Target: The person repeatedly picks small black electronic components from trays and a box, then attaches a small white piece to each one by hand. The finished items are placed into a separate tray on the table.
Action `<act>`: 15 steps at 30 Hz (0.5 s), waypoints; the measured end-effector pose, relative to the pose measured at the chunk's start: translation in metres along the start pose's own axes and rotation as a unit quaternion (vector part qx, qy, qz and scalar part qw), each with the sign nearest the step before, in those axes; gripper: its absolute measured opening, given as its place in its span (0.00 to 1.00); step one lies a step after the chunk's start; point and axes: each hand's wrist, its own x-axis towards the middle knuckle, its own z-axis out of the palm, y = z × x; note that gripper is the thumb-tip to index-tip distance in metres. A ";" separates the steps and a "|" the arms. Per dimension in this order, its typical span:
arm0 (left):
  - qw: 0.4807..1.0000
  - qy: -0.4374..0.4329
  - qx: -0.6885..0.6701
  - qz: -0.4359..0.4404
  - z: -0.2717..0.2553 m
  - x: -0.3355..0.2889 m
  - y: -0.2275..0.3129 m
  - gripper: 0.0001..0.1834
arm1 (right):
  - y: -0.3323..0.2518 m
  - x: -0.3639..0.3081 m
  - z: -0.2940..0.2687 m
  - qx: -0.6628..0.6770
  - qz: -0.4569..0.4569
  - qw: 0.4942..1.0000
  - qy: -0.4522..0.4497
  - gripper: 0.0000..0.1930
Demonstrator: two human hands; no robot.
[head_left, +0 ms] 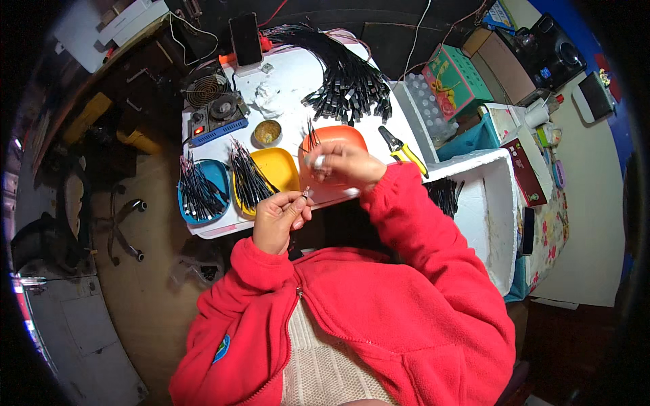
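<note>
Here, the left hand [279,215] pinches a thin black cable piece with a small metal tip [304,194] between its fingertips, just in front of the white table edge [223,229]. The right hand [342,164] closes around a small white object [318,162], above the orange oval plastic tray [338,137]. The yellow tray [281,167] holds more cables.

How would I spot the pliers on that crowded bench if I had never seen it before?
Start at the white table and find the orange tray just beyond the person's right hand. Right of that tray, near the table's right edge, lie the pliers, slanting toward the person. Their yellow handles and dark jaws set them apart from the black cable bundle behind them.
</note>
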 end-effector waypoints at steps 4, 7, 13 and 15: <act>1.000 0.028 -0.010 0.007 -0.007 0.005 -0.001 0.07 | -0.046 0.060 -0.107 -0.600 -0.074 0.696 0.387 0.13; 1.000 0.025 -0.017 -0.001 -0.009 0.006 0.000 0.08 | -0.056 0.084 -0.149 -0.675 0.062 0.609 0.412 0.14; 0.999 0.026 0.001 -0.022 -0.014 0.006 0.007 0.09 | -0.077 0.072 -0.129 -0.649 0.037 0.653 0.389 0.14; 1.000 0.027 0.006 -0.009 -0.012 0.009 0.011 0.09 | -0.088 0.052 -0.102 -0.607 -0.013 0.705 0.366 0.14</act>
